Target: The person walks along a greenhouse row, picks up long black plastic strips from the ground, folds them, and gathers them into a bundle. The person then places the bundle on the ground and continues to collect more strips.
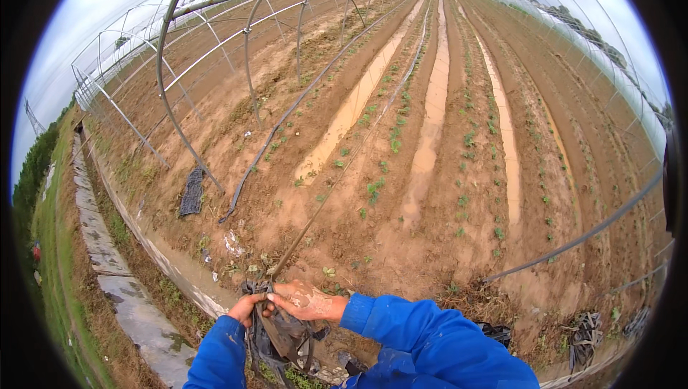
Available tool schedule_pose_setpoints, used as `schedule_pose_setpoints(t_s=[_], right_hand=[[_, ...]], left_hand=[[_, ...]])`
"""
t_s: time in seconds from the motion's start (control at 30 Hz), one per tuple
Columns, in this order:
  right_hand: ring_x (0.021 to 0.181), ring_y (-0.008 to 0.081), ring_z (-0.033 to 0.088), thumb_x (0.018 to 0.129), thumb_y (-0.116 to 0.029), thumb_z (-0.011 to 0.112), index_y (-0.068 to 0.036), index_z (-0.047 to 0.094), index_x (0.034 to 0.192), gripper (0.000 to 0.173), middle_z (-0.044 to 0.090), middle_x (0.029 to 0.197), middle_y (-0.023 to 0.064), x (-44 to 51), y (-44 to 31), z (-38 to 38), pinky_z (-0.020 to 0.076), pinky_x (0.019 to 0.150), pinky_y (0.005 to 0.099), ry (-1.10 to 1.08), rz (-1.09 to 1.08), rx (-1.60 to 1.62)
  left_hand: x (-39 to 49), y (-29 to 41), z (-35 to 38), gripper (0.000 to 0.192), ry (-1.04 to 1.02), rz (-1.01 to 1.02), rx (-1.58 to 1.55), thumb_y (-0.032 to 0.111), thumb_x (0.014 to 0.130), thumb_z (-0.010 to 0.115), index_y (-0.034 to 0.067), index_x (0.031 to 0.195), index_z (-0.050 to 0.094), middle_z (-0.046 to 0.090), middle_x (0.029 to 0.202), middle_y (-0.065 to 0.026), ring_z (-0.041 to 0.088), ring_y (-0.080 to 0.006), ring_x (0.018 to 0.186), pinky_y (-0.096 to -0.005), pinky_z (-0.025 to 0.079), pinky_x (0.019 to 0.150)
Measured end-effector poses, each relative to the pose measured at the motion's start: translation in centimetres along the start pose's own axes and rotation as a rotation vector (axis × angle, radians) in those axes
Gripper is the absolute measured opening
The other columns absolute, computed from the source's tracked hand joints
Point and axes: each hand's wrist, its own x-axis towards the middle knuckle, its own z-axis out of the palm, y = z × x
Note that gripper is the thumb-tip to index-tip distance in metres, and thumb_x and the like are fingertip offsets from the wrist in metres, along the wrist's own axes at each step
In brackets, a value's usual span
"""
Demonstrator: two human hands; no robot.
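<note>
My left hand (246, 308), in a blue sleeve, grips the upper edge of a crumpled bundle of dark plastic film (282, 335) at the bottom centre. My right hand (303, 301), smeared with mud, closes on the same bundle, its fingers touching those of my left. The bundle hangs down below both hands in folds and loose strips. From its top, a taut muddy strip (317, 214) runs up and away to the right, over the soil between rows of small plants. The fingertips are partly hidden in the film.
Bent metal hoops (161, 61) arch over the left side of the field. Water stands in long furrows (430, 147) between planted ridges. A black strip (279, 123) lies on the soil, near a dark mesh piece (191, 192). A concrete channel (123, 303) runs along the left.
</note>
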Motion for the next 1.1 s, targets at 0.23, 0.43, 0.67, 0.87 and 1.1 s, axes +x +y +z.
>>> schedule_pose_setpoints(t_s=[0.23,0.43,0.67,0.87,1.1], right_hand=[[0.064,0.0365,0.062,0.088,-0.013,0.051,-0.004,0.055,0.096,0.013,0.060,0.067,0.0179,-7.2,1.9,2.4,0.0454,0.054,0.0494,-0.228,0.061,-0.146],[0.055,0.0309,0.050,0.087,-0.008,0.047,-0.007,0.054,0.120,0.034,0.057,0.068,0.0109,-11.6,6.5,6.9,0.0414,0.048,0.0415,-0.227,-0.048,-0.346],[0.066,0.0264,0.041,0.092,0.003,0.049,-0.007,0.066,0.076,0.025,0.049,0.070,0.0149,-16.2,16.8,23.8,0.0376,0.072,0.0414,0.184,0.106,0.820],[0.109,0.0318,0.048,0.096,-0.034,0.049,-0.010,0.051,0.130,0.041,0.053,0.118,0.0160,-18.2,16.2,22.6,0.0407,0.090,0.0493,-0.406,-0.022,-0.120],[0.083,0.0190,0.067,0.090,-0.038,0.065,-0.003,0.066,0.113,0.042,0.070,0.090,0.0125,-20.3,10.0,-2.9,0.0560,0.076,0.0337,-0.012,0.708,0.857]], left_hand=[[8.6,10.8,19.2,0.049,-0.406,-0.114,0.169,0.042,0.101,0.040,0.002,0.124,0.055,0.069,0.104,-0.0161,0.068,-0.0247,0.086,-0.0395,0.056,0.073],[14.8,16.8,31.6,0.042,-0.555,-0.021,0.077,0.033,0.101,0.038,0.003,0.128,0.049,0.067,0.106,-0.0203,0.069,-0.0294,0.084,-0.0420,0.056,0.076],[19.5,19.0,45.5,0.038,-0.504,0.064,0.332,0.023,0.102,0.036,-0.006,0.124,0.048,0.068,0.096,-0.0186,0.066,-0.0215,0.069,-0.0373,0.058,0.061],[17.8,15.9,41.6,0.019,-0.314,0.064,0.533,0.017,0.095,0.055,0.000,0.089,0.053,0.043,0.061,-0.0018,0.039,-0.0142,0.051,-0.0355,0.041,0.052],[1.3,11.3,23.3,0.028,-0.086,0.241,0.909,0.019,0.077,0.073,-0.005,0.087,0.063,0.061,0.073,-0.0110,0.057,-0.0159,0.061,-0.0337,0.047,0.057]])
